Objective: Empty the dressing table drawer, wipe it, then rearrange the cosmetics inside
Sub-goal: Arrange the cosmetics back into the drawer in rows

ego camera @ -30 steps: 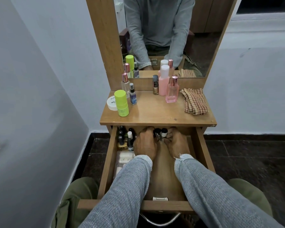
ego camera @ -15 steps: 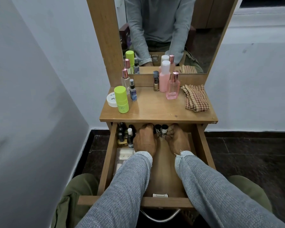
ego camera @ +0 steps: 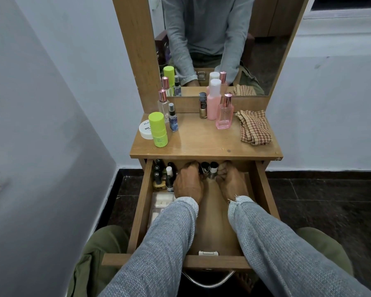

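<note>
Fingers of both my hands reached into the back of the open drawer, under the front edge of the worktop. My left hand lay knuckles up beside a cluster of small bottles with dark and white caps; its fingertips were hidden under the worktop edge, so I could not tell whether they grasped anything. My right hand sat on the other side of the same cluster, its fingers curled toward the bottles; whether they actually gripped one I could not tell. Both sleeves were grey knit.

Along the left side of the drawer stood a group of nail polish bottles, packed near the back corner. Nearer to me on that side lay a clear packet of pale pieces, partly covered by my left sleeve. The middle of the drawer floor was bare wood.

On the worktop, at the left, stood a lime green container touching a white round jar, with a small blue spray bottle and a clear perfume bottle behind them. Toward the middle stood a gold-bottomed polish bottle, a tall pink bottle and a pink perfume bottle, close together. A checked cloth lay crumpled at the right, apart from the bottles. The mirror behind reflected these items.
</note>
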`<state>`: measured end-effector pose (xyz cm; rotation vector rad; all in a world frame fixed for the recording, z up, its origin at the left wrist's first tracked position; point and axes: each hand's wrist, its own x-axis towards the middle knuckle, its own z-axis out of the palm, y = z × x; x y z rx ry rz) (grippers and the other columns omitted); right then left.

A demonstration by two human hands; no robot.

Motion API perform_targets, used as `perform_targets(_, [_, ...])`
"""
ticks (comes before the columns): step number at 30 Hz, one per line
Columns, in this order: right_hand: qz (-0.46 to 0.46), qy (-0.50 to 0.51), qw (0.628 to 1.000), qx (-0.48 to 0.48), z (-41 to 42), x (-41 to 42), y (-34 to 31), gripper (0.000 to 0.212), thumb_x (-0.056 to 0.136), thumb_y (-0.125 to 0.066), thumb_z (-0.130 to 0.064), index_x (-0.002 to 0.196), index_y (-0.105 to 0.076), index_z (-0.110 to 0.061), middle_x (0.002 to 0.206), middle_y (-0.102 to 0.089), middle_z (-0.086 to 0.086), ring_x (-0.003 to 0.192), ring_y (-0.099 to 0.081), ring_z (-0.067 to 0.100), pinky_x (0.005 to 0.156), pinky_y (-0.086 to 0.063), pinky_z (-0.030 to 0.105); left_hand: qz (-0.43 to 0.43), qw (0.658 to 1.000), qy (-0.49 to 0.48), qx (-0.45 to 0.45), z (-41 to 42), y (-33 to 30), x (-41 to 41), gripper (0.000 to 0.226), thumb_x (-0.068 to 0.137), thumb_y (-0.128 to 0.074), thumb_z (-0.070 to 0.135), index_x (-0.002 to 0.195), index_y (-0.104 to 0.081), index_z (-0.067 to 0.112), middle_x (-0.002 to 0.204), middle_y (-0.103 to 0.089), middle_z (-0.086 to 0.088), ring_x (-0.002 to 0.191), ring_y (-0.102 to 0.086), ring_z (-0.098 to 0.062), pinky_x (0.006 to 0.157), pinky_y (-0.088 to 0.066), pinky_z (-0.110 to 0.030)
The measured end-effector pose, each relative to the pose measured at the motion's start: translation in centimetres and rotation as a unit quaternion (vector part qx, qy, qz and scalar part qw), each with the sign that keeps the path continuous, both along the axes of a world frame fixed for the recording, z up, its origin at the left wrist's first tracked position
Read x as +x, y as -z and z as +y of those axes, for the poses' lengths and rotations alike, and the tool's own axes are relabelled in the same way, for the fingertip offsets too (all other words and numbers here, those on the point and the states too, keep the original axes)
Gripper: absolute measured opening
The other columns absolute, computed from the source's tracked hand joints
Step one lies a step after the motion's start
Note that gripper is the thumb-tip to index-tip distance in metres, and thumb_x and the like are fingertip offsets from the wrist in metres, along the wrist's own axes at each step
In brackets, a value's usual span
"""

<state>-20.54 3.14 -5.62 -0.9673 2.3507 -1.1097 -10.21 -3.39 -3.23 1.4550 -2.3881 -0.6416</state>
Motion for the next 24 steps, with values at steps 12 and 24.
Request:
perform_targets(12, [0.264,-0.083,0.96,-0.047,2.7,2.1,-6.1,0.011,0.084,-0.063,-0.025,0.076,-0.058,-0.019,0.071,-0.056,-0.006,0.063,-0.05,0.01,0.055,-0.041,0.024,0.017,0.997,0.041,-0.061,1.5,-3.2,1.9,0.013,0.094,-0.05,0.026,0.099,-0.06,0.02,0.102,-0.067,-0.004,0.095,-0.064,-0.027,0.074,-0.053,-0.037])
perform_targets(24, [0.357,-0.08,0.93,0.023,-2.6,-1.9,-9.0,0.016,0.086,-0.055,-0.015,0.097,-0.066,-0.01,0.098,-0.062,0.008,0.084,-0.057,0.025,0.071,-0.046,0.032,0.075,0.99,0.02,-0.117,-3.8,-11.7,-3.3,0.023,0.095,-0.051,0.017,0.116,-0.043,0.021,0.09,-0.062,-0.002,0.079,-0.059,-0.025,0.063,-0.043,-0.036])
